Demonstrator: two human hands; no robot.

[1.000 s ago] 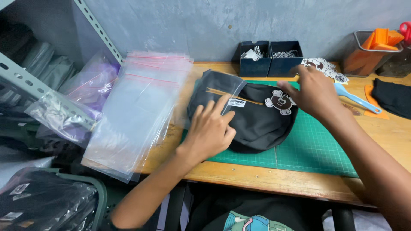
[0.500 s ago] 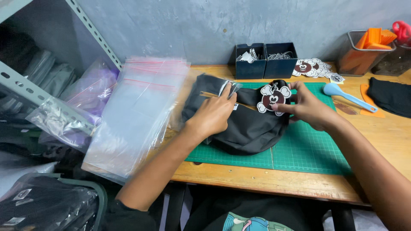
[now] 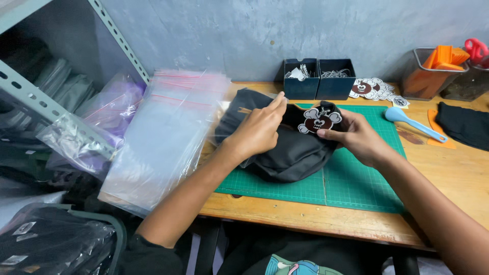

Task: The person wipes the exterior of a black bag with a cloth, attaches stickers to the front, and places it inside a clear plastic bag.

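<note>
A black fabric bag (image 3: 293,155) lies on a green cutting mat (image 3: 356,178). My left hand (image 3: 257,132) presses on its left half, fingertips pinched together at the bag's top edge by a clear plastic flap. My right hand (image 3: 356,137) grips the bag's right end, thumb just under a white and brown cartoon-shaped tag (image 3: 318,119) that hangs on the bag. The right end is lifted and folded toward the middle.
A stack of clear zip bags (image 3: 163,132) lies left of the mat. Two dark blue boxes (image 3: 318,79), a pile of stickers (image 3: 372,87), a blue scraper (image 3: 412,121), a bin of orange tools (image 3: 438,63) and black cloth (image 3: 466,125) sit behind and right. A metal shelf (image 3: 30,97) stands left.
My right hand came back from the sticker pile and took the bag's right end, folding it up with the tag. My left hand slid from the bag's middle to its top edge.
</note>
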